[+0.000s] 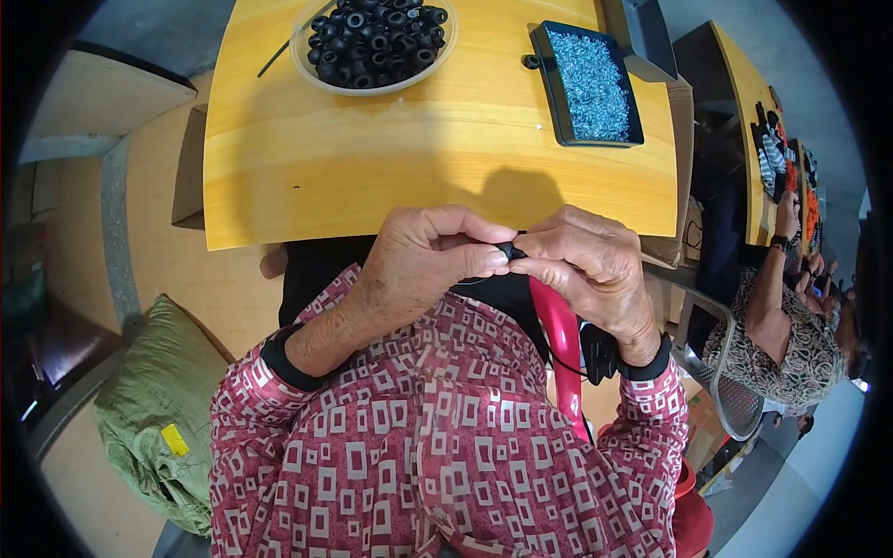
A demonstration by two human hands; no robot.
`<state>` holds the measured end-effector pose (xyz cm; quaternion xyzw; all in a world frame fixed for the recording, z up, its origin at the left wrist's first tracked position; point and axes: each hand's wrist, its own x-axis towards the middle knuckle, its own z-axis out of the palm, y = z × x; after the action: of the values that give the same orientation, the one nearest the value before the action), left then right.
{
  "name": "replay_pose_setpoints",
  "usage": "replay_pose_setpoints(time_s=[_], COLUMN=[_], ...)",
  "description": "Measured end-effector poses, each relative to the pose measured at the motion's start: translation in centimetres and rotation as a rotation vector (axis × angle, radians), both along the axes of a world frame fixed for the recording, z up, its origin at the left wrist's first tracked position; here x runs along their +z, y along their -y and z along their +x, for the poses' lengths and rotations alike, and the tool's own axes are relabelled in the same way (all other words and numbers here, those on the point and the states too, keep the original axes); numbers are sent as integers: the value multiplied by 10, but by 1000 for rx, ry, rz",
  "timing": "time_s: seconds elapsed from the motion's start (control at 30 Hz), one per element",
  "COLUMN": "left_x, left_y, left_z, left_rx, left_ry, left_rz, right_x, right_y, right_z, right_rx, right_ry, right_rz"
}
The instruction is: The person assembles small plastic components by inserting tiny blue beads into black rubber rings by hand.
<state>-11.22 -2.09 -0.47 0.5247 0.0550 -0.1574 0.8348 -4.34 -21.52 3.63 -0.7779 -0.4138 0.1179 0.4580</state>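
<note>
Near the table's front edge, my left hand [419, 256] and my right hand [591, 260] meet over my lap. Thumbs and fingers of both pinch one small black piece [509, 249]; its shape is mostly covered by the fingertips. Farther off on the yellow table [372, 177] stands a round pale bowl [372, 91] heaped with black ring-shaped pieces [377, 42]. A dark tray [600, 144] at the back right is filled with tiny, shiny, clear-bluish pieces [588, 84]. One loose black ring [530, 61] lies beside that tray.
A thin dark stick [284, 56] leans by the bowl. Beyond the tray is a dark grey box [642, 37]. A pink curved tube [555, 344] rises beside my right forearm. On the floor at left sits a green sack [153, 409]. Another person [781, 335] sits at a table on the right.
</note>
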Motion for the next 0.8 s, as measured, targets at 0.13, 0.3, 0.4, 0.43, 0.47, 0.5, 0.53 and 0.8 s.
replay_pose_setpoints(time_s=[0.13,0.3,0.4,0.43,0.47,0.5,0.53,0.8], left_x=[-1,-4,-1,0,0,0,-1,5], left_y=[0,1,0,0,0,1,2,-1], left_z=[1,0,-2,-2,-3,-3,-4,-12], left_rx=[-13,18,-21,-29,-39,-38,-31,-43], left_ry=[82,120,48,55,63,61,78,83], left_rz=[165,201,148,167,187,188,194,159], right_x=[4,7,2,0,-1,-3,-8,-16], right_y=[-4,-9,-3,-3,-2,-1,0,4], right_z=[-4,-15,-15,-16,-18,-20,-23,-33], right_rx=[39,52,-45,-44,-71,-98,-98,-173], right_ry=[220,557,138,137,68,-2,-3,-356], right_rz=[-133,-264,-93,-93,-63,-33,-32,206])
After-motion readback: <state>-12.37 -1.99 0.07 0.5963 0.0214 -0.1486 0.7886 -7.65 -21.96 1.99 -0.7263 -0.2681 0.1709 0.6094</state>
